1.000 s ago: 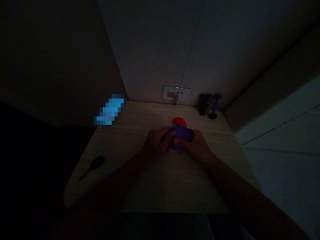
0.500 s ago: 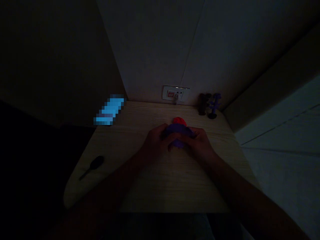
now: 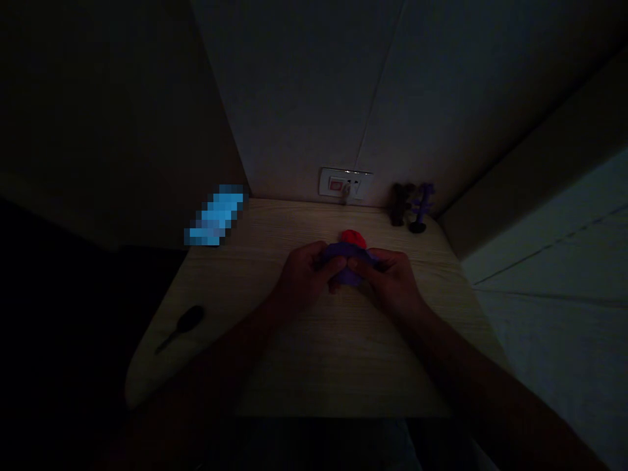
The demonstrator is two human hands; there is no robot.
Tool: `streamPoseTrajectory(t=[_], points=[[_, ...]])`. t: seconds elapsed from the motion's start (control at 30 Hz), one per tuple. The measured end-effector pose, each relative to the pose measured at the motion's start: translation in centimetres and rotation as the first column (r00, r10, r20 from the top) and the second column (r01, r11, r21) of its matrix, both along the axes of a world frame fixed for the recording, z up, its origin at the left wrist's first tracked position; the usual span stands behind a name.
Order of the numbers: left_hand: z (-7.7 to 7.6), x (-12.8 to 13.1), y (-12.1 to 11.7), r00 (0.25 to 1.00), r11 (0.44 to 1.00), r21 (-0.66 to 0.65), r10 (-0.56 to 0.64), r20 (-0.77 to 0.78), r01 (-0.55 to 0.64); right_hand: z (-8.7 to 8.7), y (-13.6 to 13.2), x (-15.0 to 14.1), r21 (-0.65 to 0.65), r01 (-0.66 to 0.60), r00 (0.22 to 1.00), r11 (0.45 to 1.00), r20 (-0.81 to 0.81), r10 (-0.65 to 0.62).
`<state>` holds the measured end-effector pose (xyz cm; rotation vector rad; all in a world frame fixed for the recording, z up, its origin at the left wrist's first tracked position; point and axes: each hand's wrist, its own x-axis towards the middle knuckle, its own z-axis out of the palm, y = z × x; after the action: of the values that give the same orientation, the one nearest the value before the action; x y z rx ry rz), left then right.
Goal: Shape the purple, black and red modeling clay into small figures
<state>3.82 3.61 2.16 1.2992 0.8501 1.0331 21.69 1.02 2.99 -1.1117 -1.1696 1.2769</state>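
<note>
Between my hands, just above or on the wooden table, is a flattened purple piece of what looks like modelling clay (image 3: 347,251). My left hand (image 3: 307,271) grips its left side, and my right hand (image 3: 392,275) grips its right side. Both thumbs press on its near face with their tips almost meeting in the middle. The other fingers are mostly hidden behind and beneath it. Right behind the purple piece lies a bright red lump (image 3: 353,238), partly covered by it. Dim light hides fine detail.
At the back right of the table (image 3: 343,366) stand a dark brown figure (image 3: 401,204) and a purple branching figure (image 3: 420,208). A wall socket (image 3: 345,184) sits behind. A blurred-out glowing phone-like screen (image 3: 216,216) lies back left; a dark paddle-shaped tool (image 3: 189,320) lies front left.
My thumbs have shifted on the purple piece: they overlapped around its middle before, and now their tips sit side by side. The hands have otherwise barely moved.
</note>
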Motion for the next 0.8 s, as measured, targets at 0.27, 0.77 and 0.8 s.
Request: streamPoseTrajectory(t=[0.27, 0.77, 0.8], points=[[-0.03, -0.05, 0.28, 0.995, 0.997, 0.062, 0.057, -0.088, -0.052, 0.24, 0.14, -0.23, 0.052, 0.095, 0.992, 0.994, 0.08, -0.099], [0.1, -0.21, 0.25, 0.988, 0.994, 0.072, 0.093, -0.122, -0.085, -0.28, 0.17, -0.01, -0.026, 0.089, 0.996, 0.996, 0.027, -0.088], [0.07, -0.23, 0.23, 0.986, 0.992, 0.076, 0.107, -0.126, -0.098, -0.34, 0.22, 0.01, -0.019, 0.092, 0.995, 0.996, 0.035, -0.091]])
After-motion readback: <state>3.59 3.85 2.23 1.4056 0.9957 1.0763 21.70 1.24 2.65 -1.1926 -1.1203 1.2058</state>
